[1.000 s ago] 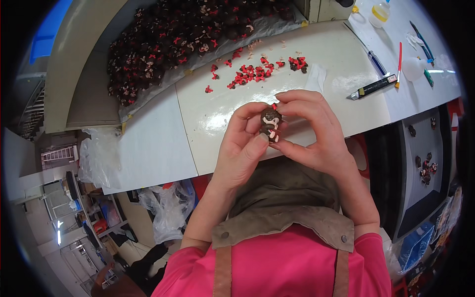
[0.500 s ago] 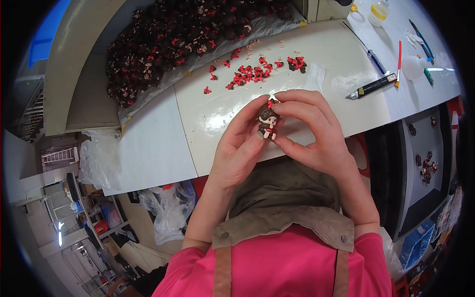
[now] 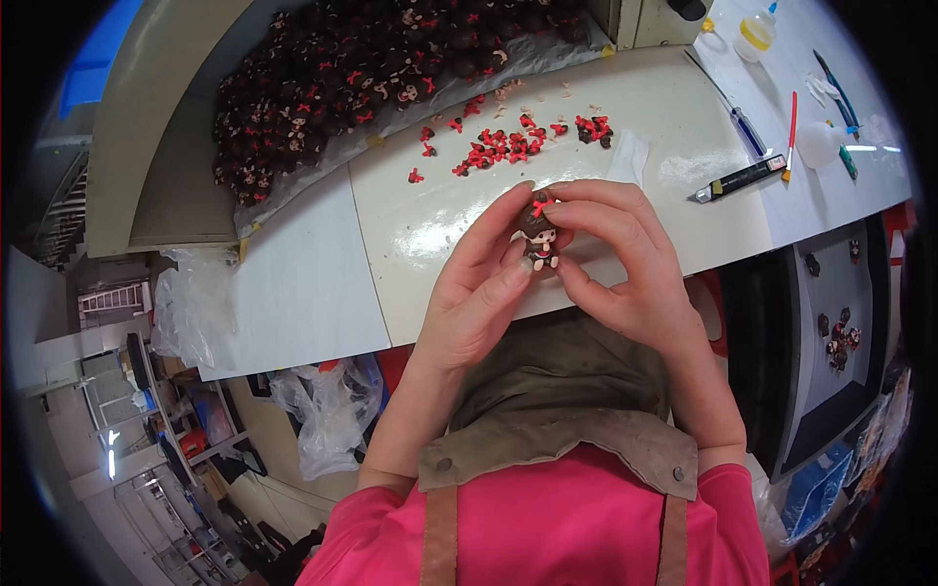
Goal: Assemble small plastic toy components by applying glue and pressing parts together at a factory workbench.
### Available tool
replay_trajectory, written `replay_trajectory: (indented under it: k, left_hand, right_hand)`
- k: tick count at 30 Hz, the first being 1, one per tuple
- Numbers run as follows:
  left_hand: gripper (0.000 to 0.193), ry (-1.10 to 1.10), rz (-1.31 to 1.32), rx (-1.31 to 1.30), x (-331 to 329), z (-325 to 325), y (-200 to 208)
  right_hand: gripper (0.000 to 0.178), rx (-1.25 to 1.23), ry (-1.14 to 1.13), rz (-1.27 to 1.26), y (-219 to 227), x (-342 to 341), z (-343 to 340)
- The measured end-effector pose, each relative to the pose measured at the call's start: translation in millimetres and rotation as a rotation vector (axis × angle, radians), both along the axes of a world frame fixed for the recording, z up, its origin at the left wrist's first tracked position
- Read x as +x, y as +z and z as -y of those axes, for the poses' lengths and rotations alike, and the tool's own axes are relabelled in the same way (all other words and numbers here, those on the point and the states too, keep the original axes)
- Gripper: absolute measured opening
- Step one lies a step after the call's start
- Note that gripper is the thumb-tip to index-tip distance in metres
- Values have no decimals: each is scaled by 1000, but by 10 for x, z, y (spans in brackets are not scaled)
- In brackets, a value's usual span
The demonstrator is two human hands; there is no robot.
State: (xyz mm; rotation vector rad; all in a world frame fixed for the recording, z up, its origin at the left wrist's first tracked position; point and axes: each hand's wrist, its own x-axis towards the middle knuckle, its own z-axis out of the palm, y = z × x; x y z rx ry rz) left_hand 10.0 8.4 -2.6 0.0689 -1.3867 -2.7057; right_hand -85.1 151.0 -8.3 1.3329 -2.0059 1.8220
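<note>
Head view: a small dark brown, glossy figurine with a pale face and a red bow [image 3: 539, 234] is held between both bare hands, above the near edge of the pale, shiny bench [image 3: 391, 215], head toward the far side. By the left hand [image 3: 477, 293] it is gripped from the picture's left, thumb set low beside the feet. By the right hand [image 3: 625, 254] it is pinched in a curved grip, a fingertip placed by the bow, thumb near the base. Both grips are narrowed on the figurine.

Beyond the hands, small red bow-shaped pieces with dark brown ends [image 3: 503, 148] are scattered on the bench. Farther left, a large heap of dark brown and red parts [image 3: 322, 107] is piled on a crumpled clear plastic sheet [image 3: 391, 129]. To the right, a black-and-grey cutter [image 3: 740, 178] and a thin red-handled brush [image 3: 792, 127] are laid out. Lower right, more brown figurines [image 3: 840, 344] are set in a grey, dark-rimmed tray [image 3: 826, 259].
</note>
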Motion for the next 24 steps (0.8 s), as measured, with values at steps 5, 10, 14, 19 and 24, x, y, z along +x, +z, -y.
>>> replay_trajectory:
  k: [5,10,14,19,24]
  left_hand:
    - [62,26,13,-19,5,-13,-7]
    - [58,18,-22,-25,10,-8,-48]
    - [59,31,-12,-55,25,0,-28]
    - [64,28,1,-93,40,7,-31]
    - [61,-30,21,-107,70,16,1]
  right_hand:
    - [47,9,-2,-10,2,-3,1]
    - [49,84,26,-24,12,-8,-43]
    - [50,265,45,-82,178,-51,-221]
    - [40,455,-282,-159,347,-333,-819]
    - [32,824,-307,-338,266,-488,-1026]
